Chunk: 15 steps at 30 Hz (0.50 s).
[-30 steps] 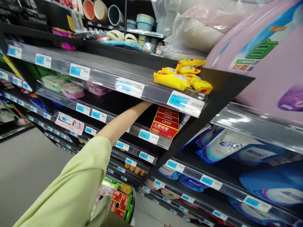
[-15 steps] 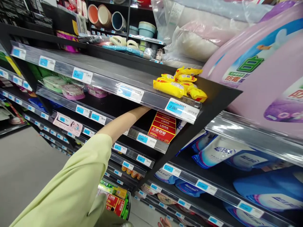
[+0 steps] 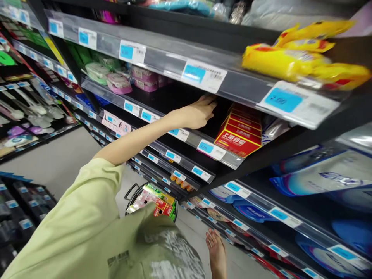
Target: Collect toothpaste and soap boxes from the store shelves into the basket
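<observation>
My left hand (image 3: 199, 112) is at the mouth of a dark shelf compartment, fingers stretched out, with nothing visible in it. Just right of it stands a row of red soap boxes (image 3: 240, 135) with white and yellow print. Further left on the same shelf are pink packs (image 3: 145, 77) and a green pack (image 3: 97, 73). Yellow packets (image 3: 285, 60) lie on the shelf above, near its front edge. My right hand (image 3: 215, 244) hangs low beside my body, palm partly showing, fingers loosely apart and holding nothing.
A black basket (image 3: 136, 190) with green, yellow and red packages stands on the floor (image 3: 84, 147). Shelf rails with price tags (image 3: 204, 73) run across the view. Blue and white detergent bags (image 3: 328, 174) fill shelves at right. Utensils (image 3: 31, 100) hang at far left.
My left hand has drawn back from deep in the shelf and its fingers now show. The view has tilted down and moved closer; more of my right hand and the basket are visible.
</observation>
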Available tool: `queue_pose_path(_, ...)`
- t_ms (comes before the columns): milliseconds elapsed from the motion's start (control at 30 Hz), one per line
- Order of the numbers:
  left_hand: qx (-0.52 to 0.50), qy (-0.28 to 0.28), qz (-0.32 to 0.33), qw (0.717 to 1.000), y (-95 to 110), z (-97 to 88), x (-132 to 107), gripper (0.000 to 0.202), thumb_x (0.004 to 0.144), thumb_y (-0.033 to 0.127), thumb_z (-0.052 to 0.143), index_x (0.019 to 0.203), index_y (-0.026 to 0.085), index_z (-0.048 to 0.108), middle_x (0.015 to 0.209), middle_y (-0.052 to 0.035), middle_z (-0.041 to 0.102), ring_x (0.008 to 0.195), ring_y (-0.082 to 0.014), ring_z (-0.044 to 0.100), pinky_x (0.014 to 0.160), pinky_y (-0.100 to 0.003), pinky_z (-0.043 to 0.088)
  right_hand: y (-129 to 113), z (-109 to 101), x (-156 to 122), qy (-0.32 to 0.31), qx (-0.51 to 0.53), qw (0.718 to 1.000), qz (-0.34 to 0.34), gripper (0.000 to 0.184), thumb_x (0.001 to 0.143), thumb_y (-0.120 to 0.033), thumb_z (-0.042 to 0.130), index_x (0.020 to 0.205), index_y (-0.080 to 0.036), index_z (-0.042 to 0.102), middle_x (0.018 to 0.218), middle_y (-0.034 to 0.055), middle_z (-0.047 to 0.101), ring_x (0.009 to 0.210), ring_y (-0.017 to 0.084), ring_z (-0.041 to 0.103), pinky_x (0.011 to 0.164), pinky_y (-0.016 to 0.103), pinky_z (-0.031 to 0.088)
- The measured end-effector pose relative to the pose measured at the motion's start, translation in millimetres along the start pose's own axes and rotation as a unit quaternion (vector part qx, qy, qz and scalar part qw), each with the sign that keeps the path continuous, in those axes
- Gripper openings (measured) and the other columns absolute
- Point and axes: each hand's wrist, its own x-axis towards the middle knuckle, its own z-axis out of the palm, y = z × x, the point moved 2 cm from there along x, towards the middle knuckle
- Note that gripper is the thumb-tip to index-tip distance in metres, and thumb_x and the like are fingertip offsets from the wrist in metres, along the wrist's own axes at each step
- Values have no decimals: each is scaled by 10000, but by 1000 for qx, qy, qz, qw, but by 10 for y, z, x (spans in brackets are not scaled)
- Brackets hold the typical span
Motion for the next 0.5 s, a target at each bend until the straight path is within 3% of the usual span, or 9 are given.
queue_pose_path(100, -19, 29, 3, 999, 260, -235, -777, 409, 1030, 232, 438, 1377, 23, 500, 1601, -171, 367, 1556, -381, 173, 1252, -615, 154, 21, 121, 9, -22, -32, 999, 10, 607, 550, -632, 755, 998, -256, 591, 1025, 107, 741, 1145, 380, 685, 957, 401, 544)
queue_pose_path(167, -54, 57, -23, 997, 431, -253, -1317, 354, 1020, 221, 446, 1338, 115, 556, 1582, -128, 409, 1549, -347, 234, 1257, -597, 208, 75, 227, 41, -39, -51, 998, 15, 601, 568, -603, 751, 1010, -229, 591, 908, 84, 723, 1073, 357, 708, 918, 382, 542)
queue_pose_path(200, -75, 67, -45, 994, 481, -171, -1589, 328, 1011, 217, 455, 1304, 154, 588, 1551, -117, 455, 1523, -325, 308, 1257, -568, 255, 113, 291, 61, -49, -62, 997, 15, 593, 577, -590, 748, 1009, -216, 590, 831, 62, 701, 1031, 342, 718, 900, 373, 539)
queue_pose_path(233, -98, 65, -71, 990, 501, -15, -1866, 308, 999, 218, 472, 1270, 173, 613, 1499, -121, 515, 1471, -311, 396, 1240, -541, 313, 160, 362, 81, -59, -74, 995, 16, 583, 580, -577, 749, 1001, -205, 591, 763, 39, 673, 984, 327, 726, 880, 365, 537)
queue_pose_path(300, -173, 33, -169, 970, 459, 503, -2448, 274, 974, 234, 516, 1205, 187, 656, 1322, -132, 646, 1304, -296, 561, 1164, -502, 421, 277, 522, 125, -79, -103, 991, 21, 568, 566, -542, 768, 980, -189, 600, 688, 8, 635, 891, 301, 732, 834, 355, 537)
queue_pose_path(333, -225, 30, -257, 939, 412, 828, -2763, 245, 954, 256, 555, 1151, 189, 685, 1209, -132, 693, 1217, -295, 617, 1126, -488, 454, 348, 604, 146, -89, -121, 988, 26, 560, 554, -519, 780, 968, -183, 609, 684, 5, 636, 849, 288, 730, 807, 352, 537)
queue_pose_path(367, -287, 36, -359, 887, 373, 1169, -3093, 189, 914, 278, 623, 1057, 194, 715, 1100, -121, 720, 1158, -298, 651, 1104, -471, 469, 426, 684, 165, -98, -141, 985, 32, 549, 540, -492, 793, 955, -178, 620, 694, 7, 646, 811, 275, 724, 777, 346, 535)
queue_pose_path(400, -332, 71, -472, 814, 352, 1492, -3435, 92, 861, 280, 693, 889, 198, 726, 986, -106, 733, 1142, -306, 663, 1104, -453, 461, 509, 756, 180, -106, -163, 980, 38, 533, 523, -460, 805, 938, -173, 633, 712, 12, 660, 777, 260, 713, 742, 337, 530)
queue_pose_path(500, -354, 94, -583, 725, 470, 2189, -4313, 304, 873, 335, 700, 619, 188, 621, 806, -80, 709, 1070, -315, 694, 1013, -455, 508, 776, 896, 180, -130, -235, 962, 58, 460, 493, -371, 831, 865, -149, 675, 765, 22, 692, 704, 216, 665, 646, 300, 495)
